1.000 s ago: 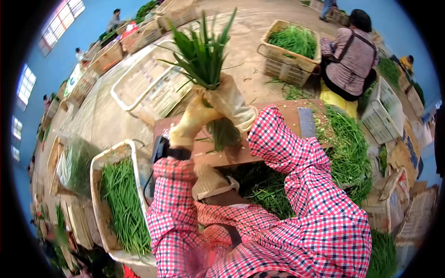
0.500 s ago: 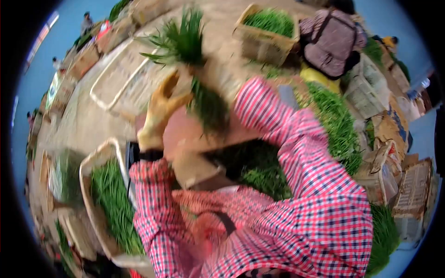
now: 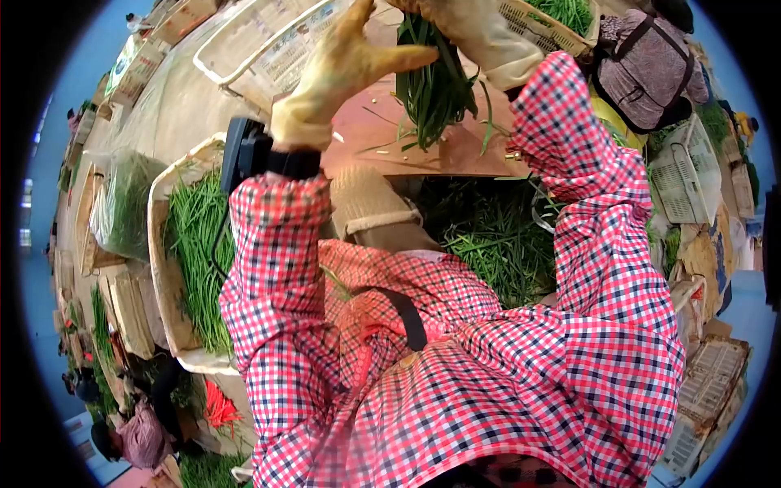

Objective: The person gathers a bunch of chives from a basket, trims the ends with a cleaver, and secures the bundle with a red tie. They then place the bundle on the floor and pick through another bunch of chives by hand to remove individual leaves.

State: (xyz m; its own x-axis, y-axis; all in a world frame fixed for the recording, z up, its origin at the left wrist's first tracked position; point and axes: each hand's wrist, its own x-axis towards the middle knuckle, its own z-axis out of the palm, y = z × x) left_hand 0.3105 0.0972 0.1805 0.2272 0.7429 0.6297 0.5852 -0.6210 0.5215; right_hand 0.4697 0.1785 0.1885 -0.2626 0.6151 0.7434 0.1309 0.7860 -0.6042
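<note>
My right hand (image 3: 468, 32), in a pale yellowed glove, grips a bunch of garlic chives (image 3: 435, 89) at the top edge of the view. Long flat green leaves hang down from it over a reddish board (image 3: 366, 130). Just left of the bunch is my left hand (image 3: 346, 69), gloved too, its thumb stretched towards the leaves and its fingers apart. The fingertips of the left hand are cut off by the frame. Loose leaves and small pale bits lie on the board.
A crate of greens (image 3: 195, 252) stands at my left, with an empty white crate (image 3: 268, 49) beyond the board. Dark cut greens (image 3: 488, 244) lie below the board. A person with a backpack (image 3: 651, 69) sits at the far right, and red ties (image 3: 220, 407) lie lower left.
The view has tilted down. Both hands and the bunch now appear higher in the frame, and the bunch's upper leaf fan is out of view. My left hand is closer beside the bunch.
</note>
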